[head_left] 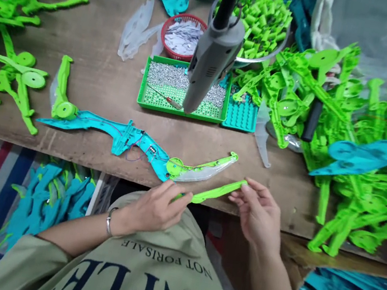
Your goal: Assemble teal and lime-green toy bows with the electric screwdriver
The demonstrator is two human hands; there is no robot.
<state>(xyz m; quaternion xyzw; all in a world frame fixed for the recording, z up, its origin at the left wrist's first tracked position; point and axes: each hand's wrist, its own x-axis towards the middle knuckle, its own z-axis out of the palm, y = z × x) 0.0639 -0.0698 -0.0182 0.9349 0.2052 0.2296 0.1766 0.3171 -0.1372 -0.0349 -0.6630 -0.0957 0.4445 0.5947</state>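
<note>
Between my two hands is a long green plastic limb piece (218, 191), held near the table's front edge. My left hand (157, 207) grips its left end, the fingers wrapped over it and covering that end. At the other end, my right hand (259, 209) pinches the tip between thumb and fingers. Just beyond lies a blue plastic bow-shaped body (105, 124) with thin wires and a small spring-like part along it. A green limb with a disc (65, 110) sits at its left end, and another green limb (174, 167) with a clear plastic fin (203, 173) at its right.
A green tray (180, 111) of small screws holds a screwdriver (164, 96). Behind it stand a red basket (179, 56) of white slips and a bowl of green pieces (262, 22). A grey-black tool (215, 54) hangs overhead. Green parts are heaped left and right (364, 195).
</note>
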